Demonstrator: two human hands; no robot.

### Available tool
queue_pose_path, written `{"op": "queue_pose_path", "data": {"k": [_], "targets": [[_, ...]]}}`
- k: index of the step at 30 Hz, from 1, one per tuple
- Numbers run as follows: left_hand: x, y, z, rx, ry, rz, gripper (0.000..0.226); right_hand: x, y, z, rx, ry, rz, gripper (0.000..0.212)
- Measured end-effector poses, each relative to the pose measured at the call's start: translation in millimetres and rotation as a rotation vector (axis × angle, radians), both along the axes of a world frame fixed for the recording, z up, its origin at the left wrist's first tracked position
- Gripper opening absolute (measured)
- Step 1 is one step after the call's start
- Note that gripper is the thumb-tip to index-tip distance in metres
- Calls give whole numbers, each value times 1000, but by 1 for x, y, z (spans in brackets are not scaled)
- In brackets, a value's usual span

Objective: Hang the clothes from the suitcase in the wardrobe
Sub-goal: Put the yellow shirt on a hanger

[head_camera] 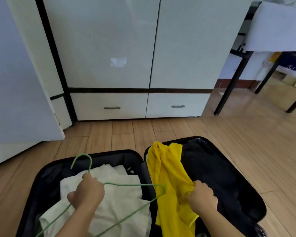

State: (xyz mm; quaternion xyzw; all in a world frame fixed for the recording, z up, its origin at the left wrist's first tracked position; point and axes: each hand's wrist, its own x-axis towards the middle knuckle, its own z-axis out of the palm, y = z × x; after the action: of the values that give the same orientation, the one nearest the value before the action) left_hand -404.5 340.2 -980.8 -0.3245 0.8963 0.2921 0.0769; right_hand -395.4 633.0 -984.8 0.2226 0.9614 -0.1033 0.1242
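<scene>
1. Over the open suitcase (46,170) your left hand (86,192) holds the green hanger (132,185) by its neck, hook pointing away.
2. Right hand (202,196) pinches the yellow shirt (167,170) — lying lengthwise, just right of the hanger's right tip.
3. Wardrobe (126,48) doors closed — likely next obstacle.

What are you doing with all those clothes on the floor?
A person is unpacking an open suitcase that lies on the wooden floor. The left hand holds a green wire hanger over some white clothes. The right hand grips a yellow garment lying beside dark clothes. The garment is not on the hanger yet, and the wardrobe doors in front are closed.
</scene>
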Motion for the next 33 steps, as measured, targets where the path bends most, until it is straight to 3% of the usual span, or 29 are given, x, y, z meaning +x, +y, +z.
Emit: {"op": "queue_pose_path", "data": {"k": [2, 3, 5, 7, 10, 12, 15, 18, 20, 22, 24, 26, 28, 30, 33], "targets": [[-2, 0, 1, -6, -25, 0, 32, 4, 0, 0, 88, 7, 83, 10], [-5, -1, 0, -35, -37, -12, 29, 3, 2, 1, 108, 25, 121, 11], [-11, -5, 1, -111, -33, -5, 29, -7, 9, 4, -41, 86, 80, 21], [-15, -7, -1, -121, -1, -6, 35, -23, 21, 23, -331, 198, -110, 25], [-21, -4, -5, -96, -76, -62, 54, -41, 39, 74, -732, 523, -448, 16], [-22, 2, -8, -97, -130, -116, 65, -42, 47, 114, -855, 775, -549, 14], [-25, 18, -7, -77, -153, -278, 79, -36, 51, 170, -912, 1187, -514, 21], [-28, 55, 28, 111, 46, -443, 103, -23, 42, 215, -1051, 1465, -326, 21], [-26, 91, 71, 324, 242, -636, 118, -18, 32, 234, -1132, 1425, -153, 19], [-18, 128, 113, 578, 376, -818, 122, -17, 19, 241, -1095, 1167, -18, 19], [-11, 157, 132, 812, 486, -865, 96, -20, 11, 229, -1042, 836, 25, 11], [-10, 170, 133, 935, 550, -723, 49, -22, 5, 214, -1121, 586, -93, 14], [-13, 169, 121, 974, 567, -529, 23, -20, 6, 201, -1287, 440, -154, 24], [-15, 161, 111, 1061, 514, -366, 18, -14, 9, 195, -1421, 357, -36, 27], [-12, 152, 109, 1244, 335, -298, 32, -6, 4, 177, -1173, 279, 176, 36]]}}
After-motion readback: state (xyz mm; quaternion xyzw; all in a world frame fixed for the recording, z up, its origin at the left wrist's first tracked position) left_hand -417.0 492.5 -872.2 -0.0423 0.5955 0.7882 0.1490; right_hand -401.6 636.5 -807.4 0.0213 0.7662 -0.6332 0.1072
